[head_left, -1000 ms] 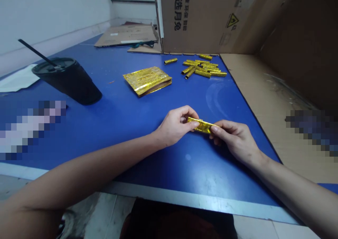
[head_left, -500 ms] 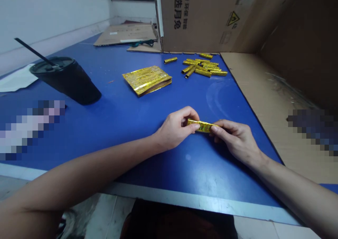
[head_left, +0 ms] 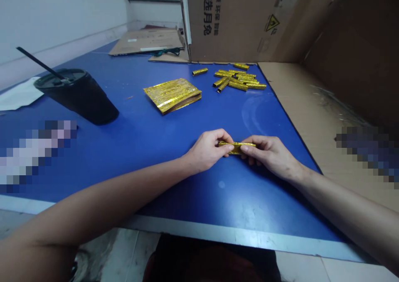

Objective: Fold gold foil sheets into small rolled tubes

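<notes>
Gold foil strip (head_left: 237, 149) sits just right of frame center, between the two hands and touching both. Long axis runs roughly left–right across the frame, nearly parallel to the table's near edge. Neither hand is nearer: left hand (head_left: 205, 150) pinches the left end, thumb in front, fingers behind; right hand (head_left: 271, 153) pinches toward the right end, same way, with a bit of gold edge showing above its thumb. Short stretch of foil visible between the thumbs.

Outward: flat gold foil packet (head_left: 171, 93) upper center, apart from the hands. Pile of gold rolls (head_left: 238, 85) upper right of center, one lone roll (head_left: 200, 72) just left of it. All on the blue table (head_left: 149, 128). Black cup (head_left: 82, 99) with straw (head_left: 39, 62), left. Cardboard box (head_left: 230, 28) standing along the top.

Hard to make out: fingertips behind the strip, mostly hidden; strip's back and both ends, covered; whether it touches the table, cannot tell. Rolls overlap, no safe count. Pixelated patches at left (head_left: 37, 157) and right (head_left: 370, 153), contents unreadable. White sheet (head_left: 18, 95) cut off by left edge. Both forearms run out of frame at the lower corners.
</notes>
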The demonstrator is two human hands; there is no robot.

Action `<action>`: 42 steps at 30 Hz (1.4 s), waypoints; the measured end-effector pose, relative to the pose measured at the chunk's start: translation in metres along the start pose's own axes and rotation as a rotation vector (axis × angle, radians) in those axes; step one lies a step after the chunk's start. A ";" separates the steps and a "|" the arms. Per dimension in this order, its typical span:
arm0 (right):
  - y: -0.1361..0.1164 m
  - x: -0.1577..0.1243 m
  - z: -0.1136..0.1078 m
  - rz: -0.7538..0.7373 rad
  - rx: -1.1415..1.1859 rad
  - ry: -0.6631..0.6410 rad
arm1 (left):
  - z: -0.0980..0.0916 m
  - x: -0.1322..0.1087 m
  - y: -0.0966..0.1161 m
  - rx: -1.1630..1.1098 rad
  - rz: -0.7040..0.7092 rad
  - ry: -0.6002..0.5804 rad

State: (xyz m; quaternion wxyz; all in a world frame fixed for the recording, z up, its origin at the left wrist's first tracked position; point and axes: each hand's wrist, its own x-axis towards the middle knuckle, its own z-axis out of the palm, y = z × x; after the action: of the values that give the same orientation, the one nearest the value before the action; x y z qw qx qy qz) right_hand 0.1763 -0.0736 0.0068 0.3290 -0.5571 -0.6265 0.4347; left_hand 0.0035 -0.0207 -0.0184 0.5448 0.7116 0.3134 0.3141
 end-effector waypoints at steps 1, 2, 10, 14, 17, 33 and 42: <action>-0.001 0.002 0.000 0.007 -0.004 -0.019 | 0.000 0.000 -0.001 0.022 0.013 0.003; -0.001 0.003 0.001 0.005 -0.005 -0.026 | 0.000 0.000 -0.001 0.039 0.027 0.007; -0.005 0.012 0.008 0.002 0.002 0.002 | -0.002 0.001 -0.003 0.165 0.083 0.061; -0.004 0.020 0.011 -0.003 0.052 0.015 | -0.002 0.003 -0.002 0.090 0.046 0.114; -0.001 0.023 0.014 -0.059 0.092 0.093 | -0.001 0.005 0.002 -0.109 -0.044 0.146; 0.007 0.018 0.019 -0.190 0.007 0.143 | -0.002 0.000 -0.002 -0.023 -0.007 0.079; 0.010 0.018 0.021 -0.292 -0.079 0.175 | -0.001 0.003 -0.002 -0.021 -0.051 0.113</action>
State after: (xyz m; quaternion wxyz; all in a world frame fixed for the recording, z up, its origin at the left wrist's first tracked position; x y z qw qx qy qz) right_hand 0.1588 -0.0600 -0.0118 0.4198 -0.5085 -0.6862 0.3072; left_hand 0.0044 -0.0176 -0.0199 0.5415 0.6786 0.3584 0.3432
